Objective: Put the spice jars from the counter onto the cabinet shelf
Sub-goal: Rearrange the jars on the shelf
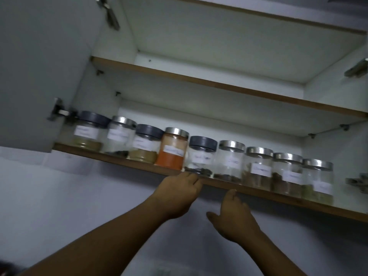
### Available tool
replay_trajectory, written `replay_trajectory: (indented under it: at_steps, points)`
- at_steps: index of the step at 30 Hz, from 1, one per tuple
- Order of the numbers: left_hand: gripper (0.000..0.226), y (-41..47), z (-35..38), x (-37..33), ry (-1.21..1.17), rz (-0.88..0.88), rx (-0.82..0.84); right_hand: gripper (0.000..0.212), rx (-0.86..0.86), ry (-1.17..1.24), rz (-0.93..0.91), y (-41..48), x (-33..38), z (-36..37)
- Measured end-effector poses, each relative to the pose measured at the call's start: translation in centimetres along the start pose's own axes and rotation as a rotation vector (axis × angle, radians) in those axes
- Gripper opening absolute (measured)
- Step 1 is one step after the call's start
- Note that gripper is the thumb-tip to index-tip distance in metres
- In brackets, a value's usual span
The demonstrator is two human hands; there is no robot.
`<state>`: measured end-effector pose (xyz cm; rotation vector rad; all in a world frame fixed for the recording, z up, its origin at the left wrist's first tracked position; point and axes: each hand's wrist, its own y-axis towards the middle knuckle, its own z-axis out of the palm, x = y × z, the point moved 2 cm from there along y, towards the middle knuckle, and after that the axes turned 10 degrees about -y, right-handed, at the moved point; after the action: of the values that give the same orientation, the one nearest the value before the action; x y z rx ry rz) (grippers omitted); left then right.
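Nine spice jars [231,162] in a row on btm shelf [278,198]. L hand [177,194] flat, fingertips at shelf edge under grey-lid jar [201,156]; R hand [235,220] loose, empty, just below.

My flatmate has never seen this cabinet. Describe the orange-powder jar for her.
In the open white cabinet, find the lowest wood-edged shelf with its row of clear labelled jars. Fourth from the left stands the silver-lidded clear jar, the only one filled with bright orange powder.
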<state>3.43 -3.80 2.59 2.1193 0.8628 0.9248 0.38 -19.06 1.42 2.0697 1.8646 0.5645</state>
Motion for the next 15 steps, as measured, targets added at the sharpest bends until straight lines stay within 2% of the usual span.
replay_trajectory:
  at_steps: [5,9,15]
  points:
    - [0.027,-5.9,-3.5,8.8,-0.008,-0.194,0.019,0.096,-0.081,-0.027,-0.211,-0.4,10.9,1.0]
    - [0.035,-9.9,-6.2,15.5,0.006,-0.314,0.001,0.087,-0.201,-0.009,-0.320,-0.3,18.0,1.6]
    - [0.036,-12.4,-8.7,23.4,-0.113,-0.458,-0.044,0.065,-0.452,-0.059,-0.413,1.5,24.0,-1.0]
